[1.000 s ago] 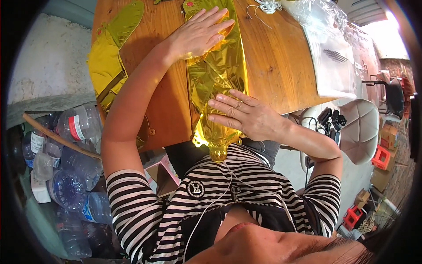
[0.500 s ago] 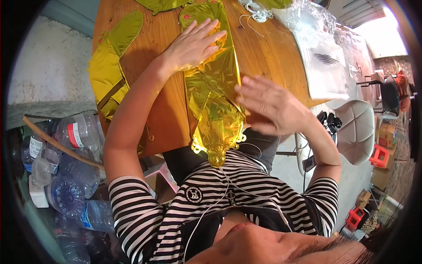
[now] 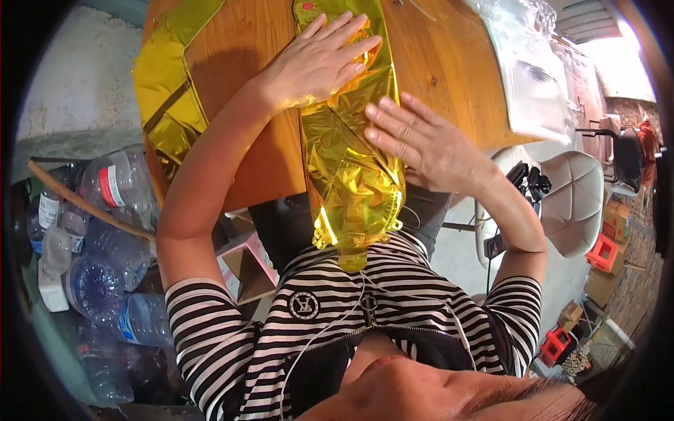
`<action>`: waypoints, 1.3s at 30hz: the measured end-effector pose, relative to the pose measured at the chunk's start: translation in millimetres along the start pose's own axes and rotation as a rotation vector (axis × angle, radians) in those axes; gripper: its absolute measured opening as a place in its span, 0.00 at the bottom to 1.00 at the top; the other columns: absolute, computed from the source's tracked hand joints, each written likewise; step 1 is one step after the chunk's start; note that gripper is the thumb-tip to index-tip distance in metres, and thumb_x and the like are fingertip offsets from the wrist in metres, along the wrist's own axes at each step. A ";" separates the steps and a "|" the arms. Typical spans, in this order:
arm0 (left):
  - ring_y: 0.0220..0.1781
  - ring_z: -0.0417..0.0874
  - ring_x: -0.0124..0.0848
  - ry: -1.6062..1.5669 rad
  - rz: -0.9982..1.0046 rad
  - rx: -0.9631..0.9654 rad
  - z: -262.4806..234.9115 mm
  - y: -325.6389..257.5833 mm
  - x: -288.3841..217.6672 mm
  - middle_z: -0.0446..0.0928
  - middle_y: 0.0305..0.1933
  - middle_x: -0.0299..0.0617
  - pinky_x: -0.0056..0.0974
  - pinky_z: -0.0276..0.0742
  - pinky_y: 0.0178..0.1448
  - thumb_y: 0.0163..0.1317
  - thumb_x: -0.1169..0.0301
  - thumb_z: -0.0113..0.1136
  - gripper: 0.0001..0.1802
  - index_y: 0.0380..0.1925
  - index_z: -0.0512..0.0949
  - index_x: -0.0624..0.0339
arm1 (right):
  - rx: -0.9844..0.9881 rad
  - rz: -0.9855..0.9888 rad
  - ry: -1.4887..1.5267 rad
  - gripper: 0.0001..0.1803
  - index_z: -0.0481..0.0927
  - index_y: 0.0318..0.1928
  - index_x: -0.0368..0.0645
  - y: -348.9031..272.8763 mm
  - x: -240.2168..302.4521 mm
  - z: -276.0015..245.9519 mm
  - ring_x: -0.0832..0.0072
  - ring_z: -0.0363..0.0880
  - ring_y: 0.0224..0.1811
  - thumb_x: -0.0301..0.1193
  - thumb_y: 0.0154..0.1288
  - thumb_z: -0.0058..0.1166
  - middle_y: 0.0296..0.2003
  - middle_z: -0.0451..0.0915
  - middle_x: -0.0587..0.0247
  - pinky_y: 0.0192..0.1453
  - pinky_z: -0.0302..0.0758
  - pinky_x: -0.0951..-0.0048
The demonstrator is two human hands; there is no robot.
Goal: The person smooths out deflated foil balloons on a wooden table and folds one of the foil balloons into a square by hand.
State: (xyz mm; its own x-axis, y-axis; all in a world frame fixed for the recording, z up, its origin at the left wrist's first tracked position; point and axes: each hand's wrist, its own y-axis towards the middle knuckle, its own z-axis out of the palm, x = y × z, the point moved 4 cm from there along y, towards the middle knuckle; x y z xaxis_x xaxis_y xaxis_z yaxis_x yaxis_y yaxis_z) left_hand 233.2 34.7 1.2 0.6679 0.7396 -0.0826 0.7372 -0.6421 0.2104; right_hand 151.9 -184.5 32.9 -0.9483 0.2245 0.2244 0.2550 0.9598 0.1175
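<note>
A shiny gold foil balloon [image 3: 358, 189], uninflated, lies lengthwise across the table in front of me. Its lower end, with small loops and a narrow neck, hangs past the table's near edge toward my striped shirt. My left hand [image 3: 312, 67] rests flat on the balloon's upper part, fingers stretched out. Over the balloon's right edge is my right hand [image 3: 432, 144], fingers extended and holding nothing; whether it touches the foil I cannot tell. Another gold foil piece [image 3: 165, 74] lies at the table's left edge.
Clear plastic bags [image 3: 537, 84] lie on the right side of the wooden table [image 3: 449, 77]. Large plastic bottles [image 3: 98, 281] crowd the floor at left beside a wooden stick [image 3: 84, 200]. A pale chair [image 3: 572, 189] and red stools [image 3: 600, 251] stand to the right.
My right hand has moved left, its fingers now over the balloon's edge. My left hand stays flat on the foil. The view has shifted, with less of the table's far side showing.
</note>
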 end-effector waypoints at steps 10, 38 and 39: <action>0.85 0.52 0.47 -0.005 0.010 -0.019 -3.7 -12.0 -20.8 0.54 0.84 0.49 0.54 0.45 0.86 0.81 0.57 0.43 0.28 0.78 0.62 0.44 | -0.089 -0.266 -0.279 0.39 0.62 0.78 0.50 14.4 23.0 17.2 0.68 0.60 0.81 0.31 0.64 0.50 0.79 0.61 0.65 0.86 0.54 0.57; 0.84 0.55 0.45 -0.139 -0.020 -0.017 -40.4 -5.9 -19.2 0.59 0.82 0.47 0.57 0.46 0.85 0.78 0.60 0.49 0.26 0.73 0.69 0.53 | 0.059 -0.345 0.140 0.42 0.64 0.78 0.57 18.1 17.8 12.9 0.60 0.56 0.83 0.33 0.63 0.58 0.80 0.58 0.55 0.87 0.49 0.54; 0.83 0.58 0.45 -0.070 0.042 -0.105 -45.6 -6.8 -20.7 0.63 0.80 0.47 0.57 0.48 0.85 0.77 0.61 0.51 0.24 0.69 0.73 0.54 | 0.058 -0.342 0.146 0.42 0.64 0.78 0.57 18.2 18.7 12.6 0.60 0.56 0.83 0.33 0.63 0.58 0.80 0.58 0.55 0.87 0.49 0.54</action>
State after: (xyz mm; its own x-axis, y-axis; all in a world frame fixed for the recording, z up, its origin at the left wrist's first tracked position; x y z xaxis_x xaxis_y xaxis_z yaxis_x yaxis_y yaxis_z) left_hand 209.7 33.0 45.9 0.7060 0.6945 -0.1388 0.6962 -0.6447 0.3156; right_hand 136.4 -160.7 27.0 -0.9388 -0.1335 0.3177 -0.0872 0.9839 0.1558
